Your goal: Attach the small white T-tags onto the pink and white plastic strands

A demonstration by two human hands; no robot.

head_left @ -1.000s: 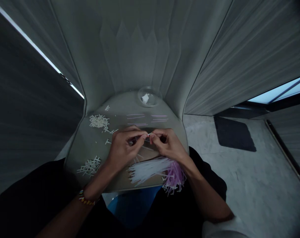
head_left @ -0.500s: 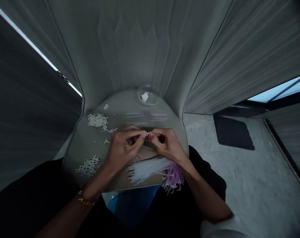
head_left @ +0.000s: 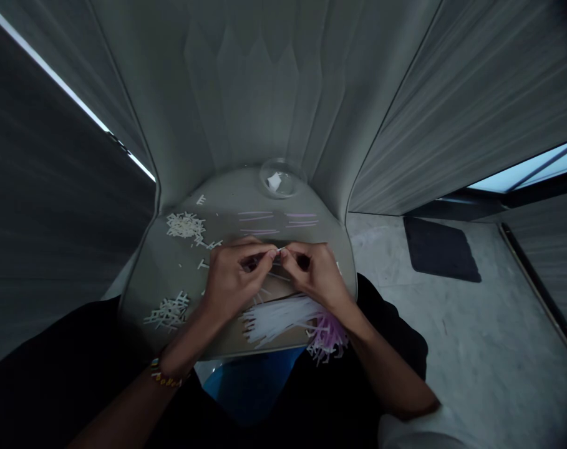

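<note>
Over the middle of the chair seat [head_left: 236, 187], my left hand [head_left: 234, 271] and my right hand [head_left: 315, 271] meet fingertip to fingertip. Both pinch a small white piece [head_left: 279, 250] between thumb and forefinger; most of it is hidden by the fingers. Below my right hand lies a bundle of thin white strips [head_left: 278, 319] with purple ends [head_left: 329, 337]. A few loose pale strips show under my hands. To the left of my left hand are a heap of small cream pieces [head_left: 184, 225] and a second heap of pale pieces [head_left: 168, 310].
Thin pink strips [head_left: 302, 216] lie in rows beyond my hands. A clear round dish [head_left: 283, 179] holding a white scrap stands near the chair's backrest [head_left: 264, 93]. Something blue [head_left: 252, 386] is below the seat's front edge. A dark mat [head_left: 441, 249] lies on the floor at right.
Both hands stay almost in place, still pinching the small white piece. The heaps, strips and dish lie as before; the view has shifted only slightly.
</note>
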